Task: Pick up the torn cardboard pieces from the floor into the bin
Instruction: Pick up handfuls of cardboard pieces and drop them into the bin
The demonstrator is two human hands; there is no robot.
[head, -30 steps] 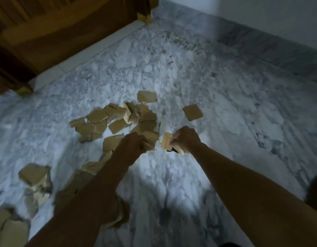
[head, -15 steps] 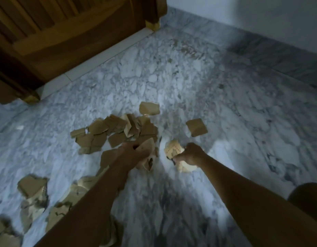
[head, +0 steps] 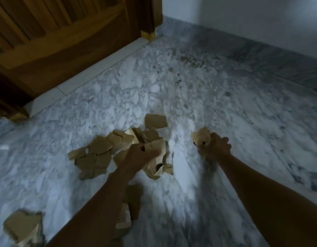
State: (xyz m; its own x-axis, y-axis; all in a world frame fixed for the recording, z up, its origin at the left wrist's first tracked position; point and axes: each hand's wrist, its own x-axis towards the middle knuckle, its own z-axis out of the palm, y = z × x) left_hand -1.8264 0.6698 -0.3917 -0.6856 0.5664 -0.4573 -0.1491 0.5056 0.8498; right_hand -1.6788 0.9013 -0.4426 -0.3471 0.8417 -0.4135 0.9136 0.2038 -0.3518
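Torn brown cardboard pieces (head: 99,154) lie in a loose heap on the grey marble floor (head: 189,97), centre left. My left hand (head: 141,155) grips a bunch of pieces (head: 158,166) at the heap's near right side. To the right, my right hand (head: 214,148) is curled round a small wad of cardboard (head: 201,137) just above the floor. One flat piece (head: 155,121) lies alone behind the heap. More pieces (head: 23,227) lie at the bottom left, and some (head: 125,220) under my left forearm. No bin is in view.
A wooden door (head: 56,38) and its pale threshold strip (head: 93,68) run along the upper left. A white wall (head: 252,20) with a grey marble skirting closes the far right. Bare marble floor stretches right of my right hand.
My right hand has moved right to where the lone piece lay; that piece no longer shows on the floor. My left hand has gathered more pieces. The camera has tipped up.
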